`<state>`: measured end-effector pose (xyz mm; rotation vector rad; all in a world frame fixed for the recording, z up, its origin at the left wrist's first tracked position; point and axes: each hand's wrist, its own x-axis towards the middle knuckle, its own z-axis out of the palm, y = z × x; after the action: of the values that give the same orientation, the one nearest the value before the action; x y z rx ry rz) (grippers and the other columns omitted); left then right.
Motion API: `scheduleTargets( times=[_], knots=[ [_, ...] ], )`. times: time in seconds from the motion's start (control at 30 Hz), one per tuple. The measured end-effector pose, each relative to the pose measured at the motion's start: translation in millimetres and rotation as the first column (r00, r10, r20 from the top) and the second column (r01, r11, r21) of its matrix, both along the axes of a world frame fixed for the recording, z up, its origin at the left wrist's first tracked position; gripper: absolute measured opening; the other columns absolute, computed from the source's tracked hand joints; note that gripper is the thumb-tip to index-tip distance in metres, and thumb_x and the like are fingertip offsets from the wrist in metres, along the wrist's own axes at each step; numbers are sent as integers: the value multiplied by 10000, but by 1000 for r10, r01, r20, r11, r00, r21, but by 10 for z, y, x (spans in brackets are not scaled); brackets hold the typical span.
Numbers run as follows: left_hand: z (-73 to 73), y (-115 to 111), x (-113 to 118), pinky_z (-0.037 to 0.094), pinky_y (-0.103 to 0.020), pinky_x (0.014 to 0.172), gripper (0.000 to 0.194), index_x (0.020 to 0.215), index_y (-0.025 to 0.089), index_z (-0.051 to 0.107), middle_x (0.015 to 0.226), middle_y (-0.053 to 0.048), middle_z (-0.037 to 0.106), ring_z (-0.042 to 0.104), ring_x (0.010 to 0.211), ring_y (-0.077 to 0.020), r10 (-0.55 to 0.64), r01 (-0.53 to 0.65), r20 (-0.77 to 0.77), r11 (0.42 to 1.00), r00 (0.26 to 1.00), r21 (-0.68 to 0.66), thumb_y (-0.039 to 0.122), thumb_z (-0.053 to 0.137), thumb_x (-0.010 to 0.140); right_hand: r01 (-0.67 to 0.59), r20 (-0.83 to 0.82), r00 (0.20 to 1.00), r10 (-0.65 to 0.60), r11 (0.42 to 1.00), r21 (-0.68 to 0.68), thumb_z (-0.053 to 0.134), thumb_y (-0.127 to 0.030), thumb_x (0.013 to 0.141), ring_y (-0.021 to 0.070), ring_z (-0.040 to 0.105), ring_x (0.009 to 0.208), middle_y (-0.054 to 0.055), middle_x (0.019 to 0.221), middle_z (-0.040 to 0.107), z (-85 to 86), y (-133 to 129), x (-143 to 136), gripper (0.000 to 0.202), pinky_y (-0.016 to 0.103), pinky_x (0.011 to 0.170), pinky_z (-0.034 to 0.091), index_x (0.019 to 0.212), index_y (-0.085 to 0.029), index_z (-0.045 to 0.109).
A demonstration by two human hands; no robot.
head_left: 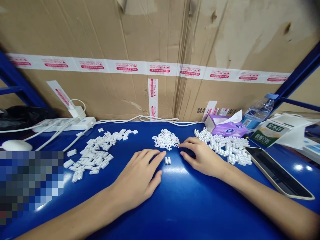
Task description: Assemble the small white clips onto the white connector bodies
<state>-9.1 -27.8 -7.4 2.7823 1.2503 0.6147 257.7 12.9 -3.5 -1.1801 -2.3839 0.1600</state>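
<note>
The small white plastic piece (167, 161) lies on the blue table (200, 206), between the two hands and just in front of the middle heap (166, 139) of tiny white parts. It looks like two narrow blocks side by side. The left hand (140, 173) is nearest to it, palm down, with the thumb apart from the forefinger, and pinches nothing that can be seen. The right hand (200, 156) reaches with its forefinger to the right edge of the middle heap; its thumb is apart from this finger. I cannot tell if the fingertip presses on a tiny part.

The purple tissue box (228, 128) has a white tissue coming out of its top. Behind it, the clear plastic bottle (258, 111) with a blue cap is tilted; its contents are hard to tell. A green and white carton (271, 130) is near the bottle.

At left, flat, rectangular white pieces (92, 151) are scattered loosely. At right, bumpy white pieces (225, 145) lie close together, near the phone (280, 173) with its dark screen.

The table is smooth and shiny. White cables run along its back edge from the power strip (65, 124), beside a black plastic bag (25, 116). Brown cardboard (105, 40) with printed tape makes the back wall, between blue metal posts.
</note>
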Motion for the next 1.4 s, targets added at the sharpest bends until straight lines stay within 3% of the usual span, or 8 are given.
scheduleTargets(
  times=[0.1,0.23,0.47,0.57,0.7,1.1,1.3,1.4],
  knots=[
    [37,-3,19,507,-470,970,424,1406,230,570,1345,-108,636,593,1180,-291,-64,64,28,998,998,-12,201,491,990,-8,-46,999,7,1000,-12,592,-239,970,243,641,947,107,1033,692,-6,-22,-22,192,435,870,544,1084,-173,731],
    [91,18,34,502,-488,939,421,1399,188,565,1287,-109,662,601,1128,-298,-59,60,17,996,998,-64,259,550,985,-53,-113,992,48,998,-46,620,-200,946,221,636,947,77,989,701,27,-120,-104,97,388,850,534,948,-191,717],
    [91,121,95,514,-448,898,358,1307,214,643,1195,-86,671,630,1038,-276,0,14,86,986,996,-168,337,588,976,-105,-181,980,81,987,-124,595,-50,833,164,613,759,18,817,668,50,-268,-236,167,305,707,492,822,-198,671],
    [76,149,121,520,-419,869,307,1240,239,689,1151,-67,669,653,984,-254,28,-3,122,979,992,-202,344,593,969,-123,-192,977,98,984,-127,573,-28,822,146,594,704,5,796,655,44,-283,-248,212,283,670,476,882,-196,688],
    [80,159,153,528,-391,811,239,1136,247,729,1090,-54,675,662,937,-244,73,-37,148,972,986,-231,337,619,943,-143,-152,981,124,982,-126,584,-84,877,169,625,781,37,877,672,58,-297,-259,268,300,718,500,1074,-196,728],
    [67,153,150,494,-390,788,156,1029,250,749,1028,-36,689,643,890,-231,84,-34,179,963,980,-267,310,647,926,-162,-255,961,111,969,-186,598,-105,929,152,629,748,22,847,702,70,-312,-264,142,291,712,487,910,-185,714],
    [80,143,160,447,-401,802,141,1015,257,743,1020,-20,680,632,904,-228,71,-23,159,959,985,-281,300,634,936,-240,-322,932,169,951,-194,573,-116,946,140,636,747,17,873,703,63,-347,-284,213,275,722,498,1101,-191,699],
    [74,142,160,432,-402,819,148,1031,263,740,1026,-8,676,628,914,-220,74,-25,156,956,985,-294,293,628,939,-253,-291,936,200,955,-156,563,-120,950,148,651,786,45,923,715,51,-323,-285,218,279,736,493,1050,-191,743]
  ],
)
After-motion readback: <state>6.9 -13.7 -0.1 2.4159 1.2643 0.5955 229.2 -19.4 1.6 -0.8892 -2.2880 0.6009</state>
